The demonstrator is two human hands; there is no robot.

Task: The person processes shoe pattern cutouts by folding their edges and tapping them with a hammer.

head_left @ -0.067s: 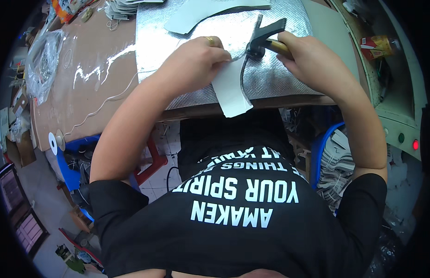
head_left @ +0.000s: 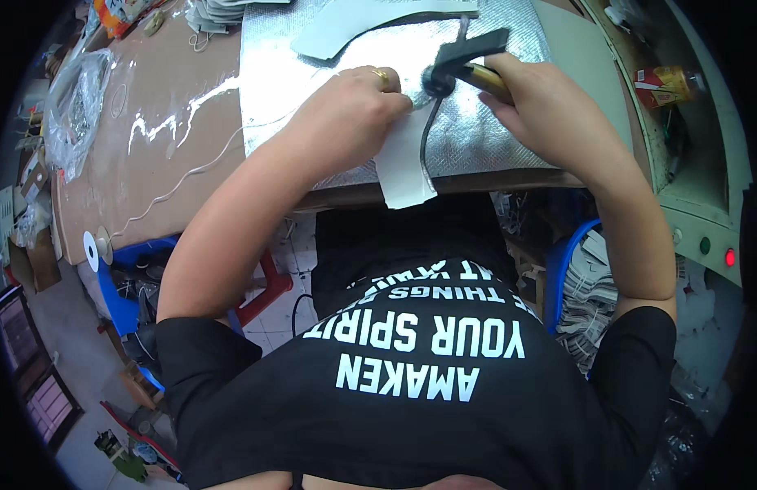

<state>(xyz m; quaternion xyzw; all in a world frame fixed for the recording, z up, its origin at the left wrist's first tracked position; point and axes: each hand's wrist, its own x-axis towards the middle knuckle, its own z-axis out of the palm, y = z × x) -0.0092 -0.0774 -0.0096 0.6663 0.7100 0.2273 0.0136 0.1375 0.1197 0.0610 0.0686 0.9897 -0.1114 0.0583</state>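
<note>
My right hand (head_left: 529, 98) is wrapped round the yellow-and-black handle of a hammer (head_left: 475, 53). Its dark, round striking face lies over the edge of a white curved piece (head_left: 404, 171) with a dark rim; I cannot tell whether it touches. The fingers of my left hand (head_left: 358, 110) pinch that piece at its far part, close to the hammer, and hide some of it. The piece's near end hangs over the table edge. Underneath lies a silver quilted mat (head_left: 484, 122). Farther back on the mat rests another white curved piece (head_left: 333, 33) with a dark edge.
White cord (head_left: 182, 174) runs across the brown tabletop (head_left: 150, 163) from a spool (head_left: 99, 249) at left. Clear plastic bags (head_left: 76, 114) lie far left. A stack of pale pieces (head_left: 219, 15) stands behind. Blue bins (head_left: 562, 261) flank me below. At right is a bottle (head_left: 664, 86).
The hammer head has shifted slightly left and down with my right hand. The white piece's near end has swung a little left in my left hand.
</note>
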